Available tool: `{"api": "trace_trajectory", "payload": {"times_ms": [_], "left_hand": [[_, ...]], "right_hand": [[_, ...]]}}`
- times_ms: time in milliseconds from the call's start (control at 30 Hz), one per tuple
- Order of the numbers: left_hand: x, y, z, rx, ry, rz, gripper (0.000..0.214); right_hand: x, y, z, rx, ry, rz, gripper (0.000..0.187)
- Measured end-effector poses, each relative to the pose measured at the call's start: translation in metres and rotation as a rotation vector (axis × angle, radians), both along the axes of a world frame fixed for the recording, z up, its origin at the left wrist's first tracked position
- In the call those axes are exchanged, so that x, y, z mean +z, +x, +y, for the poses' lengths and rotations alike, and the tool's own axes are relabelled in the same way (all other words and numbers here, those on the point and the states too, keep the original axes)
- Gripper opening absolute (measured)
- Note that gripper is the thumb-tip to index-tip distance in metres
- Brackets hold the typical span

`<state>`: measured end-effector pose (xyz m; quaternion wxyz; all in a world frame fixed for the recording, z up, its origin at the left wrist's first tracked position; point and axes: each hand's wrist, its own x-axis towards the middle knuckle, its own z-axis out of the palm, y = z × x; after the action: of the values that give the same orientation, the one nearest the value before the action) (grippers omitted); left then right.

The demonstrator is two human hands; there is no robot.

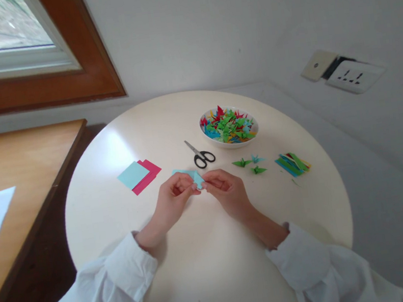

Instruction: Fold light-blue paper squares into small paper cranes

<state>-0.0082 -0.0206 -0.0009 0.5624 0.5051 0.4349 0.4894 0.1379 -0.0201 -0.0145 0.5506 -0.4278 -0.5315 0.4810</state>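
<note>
A small piece of light blue origami paper (198, 179), partly folded to a point, is pinched between my two hands above the round table. My left hand (176, 193) closes thumb and fingers on its left side. On its right side, my right hand (228, 190) grips with thumb and fingertips. Behind my left fingers lies another flat light blue piece (181, 171); whether it joins the folded one I cannot tell. Just beyond the hands rest black-handled scissors (202, 158), blades pointing away. Right of my right hand sit a few small folded paper cranes (242, 163), green and light blue.
A white bowl (232, 144) full of colourful paper cranes stands toward the back of the round table (189, 281). Light blue and pink paper squares (134, 174) lie left, paper strips (293, 164) right. A wooden desk (20, 160) with a sheet and pen stands at left.
</note>
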Motion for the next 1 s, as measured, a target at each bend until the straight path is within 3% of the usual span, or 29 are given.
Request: {"api": "trace_trajectory", "payload": {"times_ms": [533,833,1000], "left_hand": [[0.000,-0.003,0.000,0.008,0.028,0.114,0.009],[0.005,-0.001,-0.002,0.053,0.004,0.198,0.017],[0.003,-0.001,-0.002,0.048,-0.005,0.167,0.012]], "right_hand": [[0.001,0.005,0.002,0.041,-0.055,-0.030,0.007],[0.005,0.004,0.000,0.055,-0.047,-0.037,0.005],[0.008,0.006,-0.001,0.070,0.018,-0.043,0.009]]}}
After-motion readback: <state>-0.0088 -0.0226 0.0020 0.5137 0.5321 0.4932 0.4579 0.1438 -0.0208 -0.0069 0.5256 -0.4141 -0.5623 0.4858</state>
